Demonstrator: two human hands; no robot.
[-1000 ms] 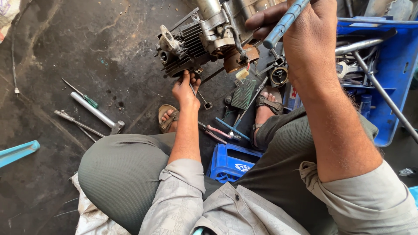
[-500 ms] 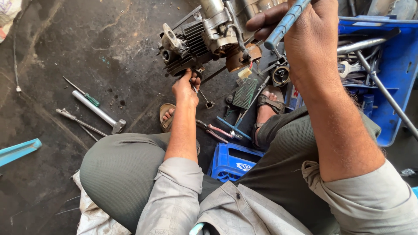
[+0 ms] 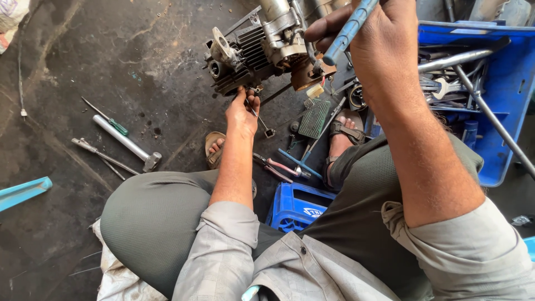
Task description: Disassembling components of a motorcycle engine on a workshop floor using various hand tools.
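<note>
A small grimy engine [image 3: 262, 44] with cooling fins lies on the dark floor in front of me. My left hand [image 3: 242, 111] reaches to its lower edge, fingers closed on a thin metal tool [image 3: 261, 124] at the engine's underside. My right hand [image 3: 376, 42] is raised near the camera, gripping a blue tool handle [image 3: 348, 30] that points down toward the engine's right side; its tip is hidden.
A blue plastic bin [image 3: 504, 111] of wrenches and rods stands at the right. A hammer [image 3: 125, 142], a green screwdriver [image 3: 106, 118] and a bar lie left. Pliers [image 3: 281, 167], a small blue crate [image 3: 298, 206] and my sandalled feet sit between my knees.
The view has shifted slightly; the engine sits a little higher in frame. My left hand stays at the engine's underside and my right hand stays raised with the blue handle.
</note>
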